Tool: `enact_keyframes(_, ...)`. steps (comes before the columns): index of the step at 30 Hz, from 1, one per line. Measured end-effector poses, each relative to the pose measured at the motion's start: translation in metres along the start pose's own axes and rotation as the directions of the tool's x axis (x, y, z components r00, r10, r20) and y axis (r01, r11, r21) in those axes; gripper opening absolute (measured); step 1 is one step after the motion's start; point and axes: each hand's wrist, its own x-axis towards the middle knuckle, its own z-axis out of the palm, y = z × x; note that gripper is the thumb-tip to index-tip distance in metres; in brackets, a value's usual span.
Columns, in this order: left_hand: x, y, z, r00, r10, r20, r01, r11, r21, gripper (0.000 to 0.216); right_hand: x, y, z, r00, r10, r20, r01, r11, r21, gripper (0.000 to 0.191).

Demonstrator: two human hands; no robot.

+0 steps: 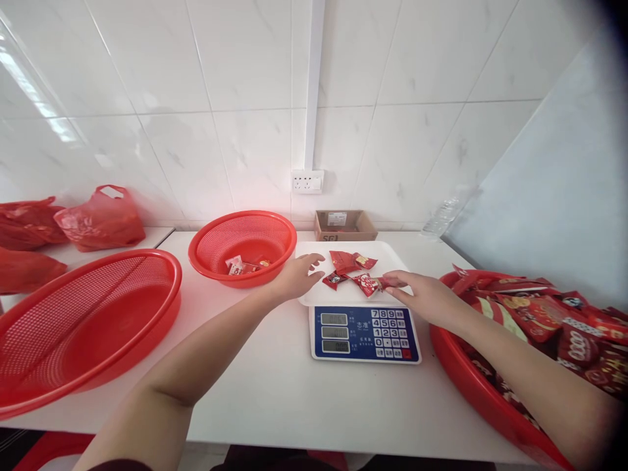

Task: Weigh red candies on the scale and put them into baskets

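Several red snack packets [345,261] lie on the white pan [314,297] of a digital scale [366,333] with a blue keypad. My right hand [409,288] is at the pan's right side, its fingers pinched on the end of a red and white snack packet [366,284]. At the pan's left edge my left hand [300,273] hovers with fingers apart and nothing in them. Close by on the left, a round red basket [210,247] has a few small packets [240,265] in its bottom.
A large red basket [161,307] stands at the left. On the right a red basin [454,350] is heaped with snack packets [540,314]. Behind the scale sit a cardboard box [350,234] and a clear plastic bottle [441,216]. Red plastic bags [103,222] rest at the far left.
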Motion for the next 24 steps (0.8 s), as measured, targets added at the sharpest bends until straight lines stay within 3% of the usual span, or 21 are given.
enact_keyframes(15, 0.000, -0.004, -0.001, 0.999, 0.024, 0.036, -0.026, 0.998, 0.062, 0.032, 0.000, -0.004, 0.004, 1.000, -0.009, 0.011, 0.010, 1.000, -0.024, 0.034)
enact_keyframes(24, 0.004, 0.004, 0.016, 0.978, 0.145, 0.151, -0.169, 0.972, 0.162, 0.025, 0.011, -0.005, 0.015, 0.995, -0.097, 0.017, 0.099, 0.992, -0.077, 0.035)
